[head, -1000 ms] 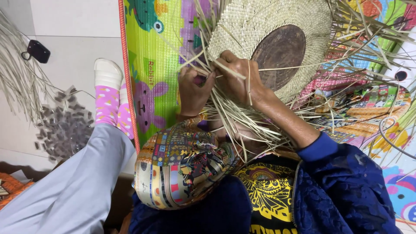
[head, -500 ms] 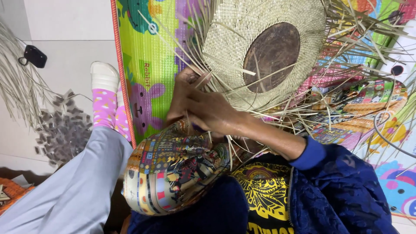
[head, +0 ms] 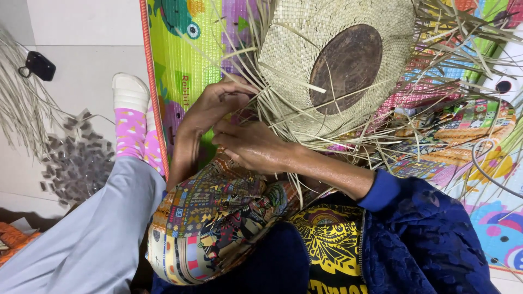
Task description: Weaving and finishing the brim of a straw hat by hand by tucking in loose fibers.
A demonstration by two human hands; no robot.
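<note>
A round woven straw piece (head: 305, 43) with a dark brown disc (head: 346, 65) at its middle lies in front of me, loose straw strands (head: 436, 49) sticking out all round it. My left hand (head: 218, 103) grips strands at its near left edge, fingers curled. My right hand (head: 253, 147), its arm in a blue sleeve (head: 387, 190), sits just below the left hand and pinches strands that hang from the same edge. The fingertips of both hands are partly hidden among the straw.
A colourful play mat (head: 180, 54) lies under the work. A patterned cloth (head: 218, 218) covers my knee. At the left are a leg in grey trousers (head: 92, 234) with a pink dotted sock (head: 131, 136), a straw bundle (head: 16, 103), a black object (head: 39, 65) and dark scraps (head: 76, 163).
My hands have come down from the woven edge and parted; the left now sits above the right. The straw piece has shifted a little in view.
</note>
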